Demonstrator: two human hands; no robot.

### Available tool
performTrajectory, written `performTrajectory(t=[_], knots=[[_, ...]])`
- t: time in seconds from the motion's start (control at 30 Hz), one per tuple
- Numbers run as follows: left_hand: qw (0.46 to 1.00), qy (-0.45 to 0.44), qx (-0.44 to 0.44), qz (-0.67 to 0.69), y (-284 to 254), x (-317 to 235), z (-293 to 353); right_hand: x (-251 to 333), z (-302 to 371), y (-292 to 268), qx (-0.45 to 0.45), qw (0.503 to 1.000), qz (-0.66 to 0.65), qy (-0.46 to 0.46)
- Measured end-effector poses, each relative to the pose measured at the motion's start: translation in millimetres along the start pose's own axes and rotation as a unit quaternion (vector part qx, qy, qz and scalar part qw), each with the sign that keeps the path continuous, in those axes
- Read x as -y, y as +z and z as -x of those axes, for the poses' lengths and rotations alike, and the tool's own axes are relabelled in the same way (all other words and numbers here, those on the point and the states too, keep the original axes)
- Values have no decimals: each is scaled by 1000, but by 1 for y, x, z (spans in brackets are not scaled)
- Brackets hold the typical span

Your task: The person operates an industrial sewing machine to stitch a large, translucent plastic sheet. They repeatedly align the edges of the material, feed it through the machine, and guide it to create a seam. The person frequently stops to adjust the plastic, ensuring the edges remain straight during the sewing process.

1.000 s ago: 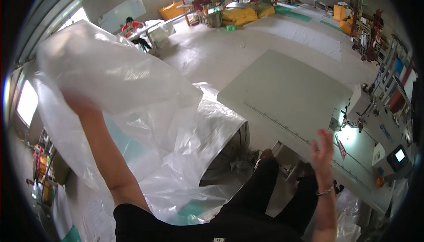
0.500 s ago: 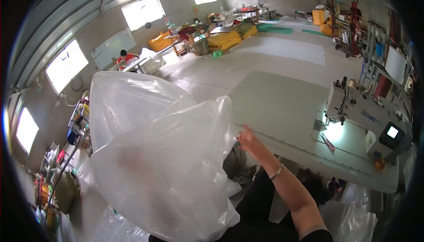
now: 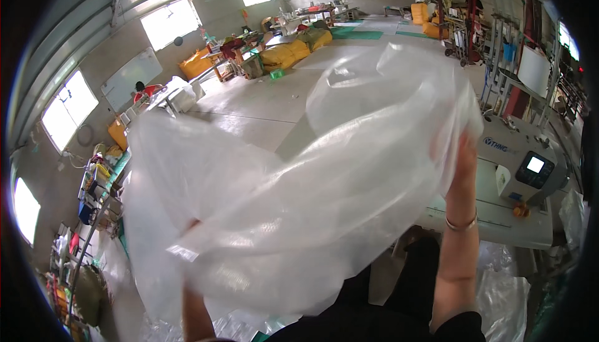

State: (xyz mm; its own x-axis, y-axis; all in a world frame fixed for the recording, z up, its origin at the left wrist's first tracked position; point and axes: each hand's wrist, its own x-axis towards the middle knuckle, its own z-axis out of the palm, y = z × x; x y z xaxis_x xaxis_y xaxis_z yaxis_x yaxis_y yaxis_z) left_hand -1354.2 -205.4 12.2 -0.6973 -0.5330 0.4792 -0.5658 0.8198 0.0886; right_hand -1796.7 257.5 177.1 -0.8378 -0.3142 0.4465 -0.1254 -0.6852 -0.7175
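A large, see-through plastic sheet (image 3: 299, 198) billows between my two hands and covers much of the view. Whether it is one layer or a wide bag I cannot tell. My right hand (image 3: 463, 148) is raised at its right end, blurred, with the fingers closed on the plastic and partly behind it. Lower on the left, my left hand (image 3: 194, 224) is mostly hidden by the film, and only a bit of it shows. Folds gather at that spot, where the hand grips the sheet.
On the right, a sewing machine (image 3: 530, 155) with a lit screen stands on a pale table (image 3: 518, 226). More clear plastic (image 3: 502, 292) lies at lower right. Yellow sacks (image 3: 284, 57) and cluttered tables stand farther back. A person in red (image 3: 146, 92) sits at far left.
My right hand has risen and moved right, taking hold of the plastic. The sheet now stretches across to the right, over the table and the machine's needle end. The view has shifted slightly right.
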Motion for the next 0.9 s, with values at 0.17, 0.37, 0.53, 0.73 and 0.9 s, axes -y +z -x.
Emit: performTrajectory(t=[0.17, 0.37, 0.53, 0.73, 0.9], knots=[[832, 190, 503, 134, 99, -85, 127, -44, 108, -127, 91, 820, 548, 139], [819, 177, 521, 166, 15, -191, 7, -33, 213, -236, 37, 761, 538, 360], [895, 67, 332, 292, 37, -238, -96, -4, 219, -224, 199, 572, 697, 384], [875, 36, 224, 427, 123, -306, -181, 32, 136, -186, 41, 652, 686, 320], [787, 0, 313, 531, 142, -345, -187, -37, 75, -163, 86, 682, 719, -99]])
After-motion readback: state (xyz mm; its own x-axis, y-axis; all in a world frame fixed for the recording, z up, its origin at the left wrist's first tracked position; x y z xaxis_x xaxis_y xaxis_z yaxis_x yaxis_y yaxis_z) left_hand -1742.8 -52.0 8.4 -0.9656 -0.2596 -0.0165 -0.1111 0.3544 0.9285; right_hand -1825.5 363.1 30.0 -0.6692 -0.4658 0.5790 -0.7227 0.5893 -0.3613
